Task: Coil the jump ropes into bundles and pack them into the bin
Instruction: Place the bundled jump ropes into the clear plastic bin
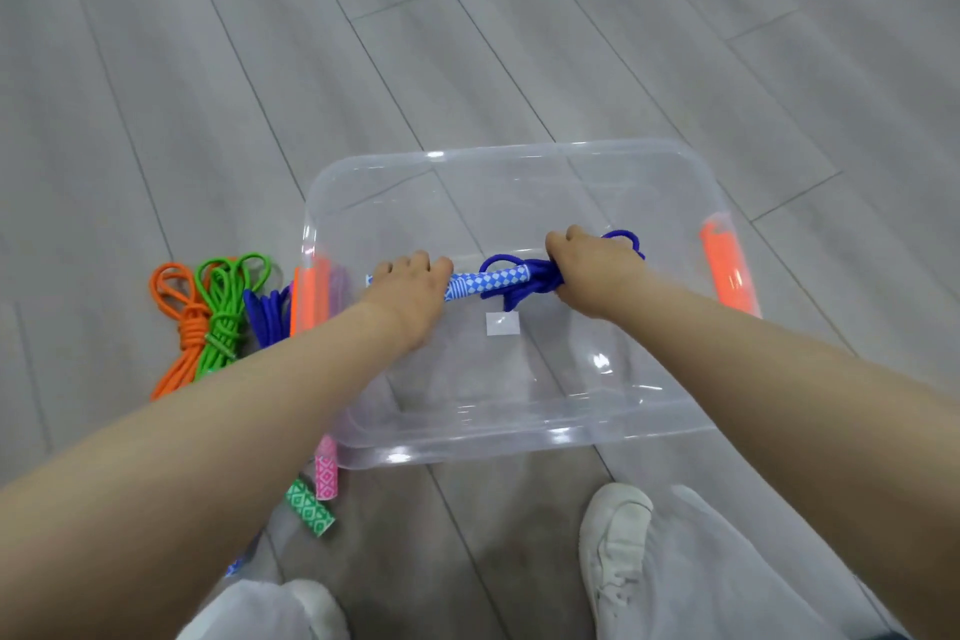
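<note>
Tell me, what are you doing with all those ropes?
A person is packing jump ropes into a clear plastic bin on the floor. Both hands hold a coiled blue jump rope inside the bin: the left hand grips its patterned handles, the right hand grips the looped cord. Beside the bin lie an orange rope bundle, a green rope bundle and another blue rope bundle, not yet packed.

Both hands are over the bin [519, 437], left hand [410, 283] and right hand [587, 265] at opposite ends of a rope bundle [511, 278], three more bundles [218, 317] on the floor [467, 42] just left of the bin, shoes [615, 541] behind it.
</note>
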